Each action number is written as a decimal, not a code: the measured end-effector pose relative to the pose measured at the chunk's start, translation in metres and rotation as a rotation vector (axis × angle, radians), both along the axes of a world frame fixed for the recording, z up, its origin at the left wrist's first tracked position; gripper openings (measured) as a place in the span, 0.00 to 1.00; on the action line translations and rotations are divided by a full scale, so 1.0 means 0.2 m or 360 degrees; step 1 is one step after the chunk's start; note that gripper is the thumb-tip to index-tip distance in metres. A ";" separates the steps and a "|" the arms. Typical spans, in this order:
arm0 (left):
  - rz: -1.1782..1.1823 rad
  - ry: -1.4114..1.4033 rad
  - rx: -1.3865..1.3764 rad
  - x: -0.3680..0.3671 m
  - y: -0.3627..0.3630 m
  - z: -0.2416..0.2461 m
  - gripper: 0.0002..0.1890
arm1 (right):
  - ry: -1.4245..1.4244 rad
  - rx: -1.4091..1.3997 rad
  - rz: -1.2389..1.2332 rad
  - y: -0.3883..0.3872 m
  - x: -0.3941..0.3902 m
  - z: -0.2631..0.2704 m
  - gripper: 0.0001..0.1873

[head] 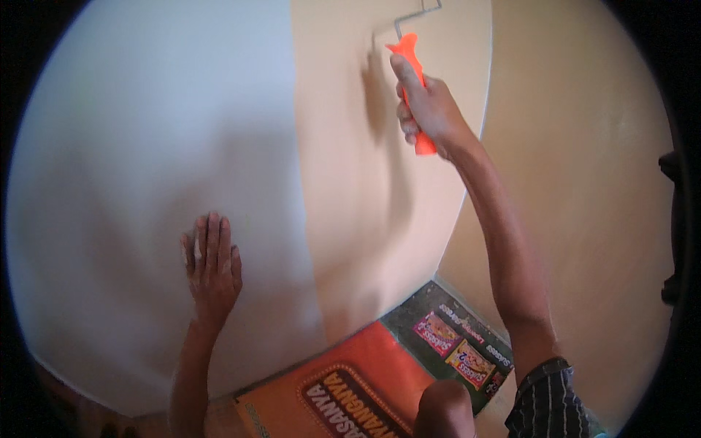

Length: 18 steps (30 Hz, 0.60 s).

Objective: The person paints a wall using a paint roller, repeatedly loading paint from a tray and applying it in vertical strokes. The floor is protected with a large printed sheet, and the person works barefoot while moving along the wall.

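My right hand (pixel 424 104) grips the orange plastic handle (pixel 426 145) of a paint roller, held up near the wall's right side. The roller's bent wire frame (pixel 411 17) runs out of the top of the view, so its roller sleeve is hidden. My left hand (pixel 213 260) holds nothing and lies against the pale bluish-white part of the wall (pixel 164 137), fingers pointing up, with whitish smears on them. To the right of that part is a cream-coloured strip of wall (pixel 350 191), with a straight upright border between the two.
A second wall (pixel 569 164), tan, meets the first at a corner on the right. Printed banner sheets (pixel 378 356) cover the floor along the wall's foot. A bent knee (pixel 446 408) shows at the bottom. Dark objects (pixel 676 230) stand at the right rim.
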State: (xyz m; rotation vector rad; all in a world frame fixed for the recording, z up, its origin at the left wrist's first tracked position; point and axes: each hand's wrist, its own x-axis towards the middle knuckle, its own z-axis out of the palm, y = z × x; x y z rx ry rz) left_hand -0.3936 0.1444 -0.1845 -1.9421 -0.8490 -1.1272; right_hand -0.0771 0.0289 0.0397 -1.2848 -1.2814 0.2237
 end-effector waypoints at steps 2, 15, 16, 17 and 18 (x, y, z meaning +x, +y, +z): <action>0.0036 -0.0019 0.0001 -0.02 -0.02 0.01 0.27 | 0.0048 -0.0064 -0.0049 -0.02 -0.01 -0.20 0.28; 0.0135 0.0002 0.0332 -0.09 -0.13 0.16 0.25 | 0.0232 -0.0134 0.0046 -0.24 -0.06 -1.51 0.18; 0.0122 0.0009 0.0375 -0.09 -0.13 0.17 0.25 | 0.0183 -0.0250 -0.0002 -0.26 -0.05 -1.61 0.18; 0.0135 -0.0019 0.0340 -0.11 -0.09 0.18 0.25 | 0.0109 -0.0386 -0.0051 -0.25 -0.07 -1.68 0.18; 0.0137 -0.0036 0.0352 -0.12 -0.10 0.18 0.25 | 0.0115 -0.0370 -0.0055 -0.27 -0.08 -1.77 0.18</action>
